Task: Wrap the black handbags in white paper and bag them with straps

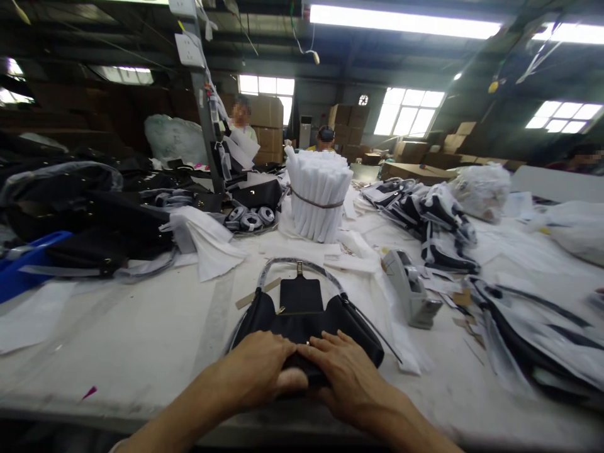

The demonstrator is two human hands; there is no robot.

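A black handbag [262,318] lies on the white table [155,333] right in front of me. Its handle [321,269] arches away from me, wrapped in clear film. A flat black tab [301,296] with a metal clasp rests over the bag's opening. My left hand [264,362] lies across the near part of the bag, fingers stretched out and thumb toward the near edge. Beside it my right hand [349,371] presses flat on the bag, its fingers spread. The two hands meet at the fingertips near the bag's middle. They cover much of its near side.
A tape dispenser [409,289] stands right of the bag. Behind it rises a tied bundle of white rolls [319,195]. Black bags [94,220] are heaped at left, near a blue bin [33,261]. More wrapped bags [533,340] lie at right. Co-workers are across the table.
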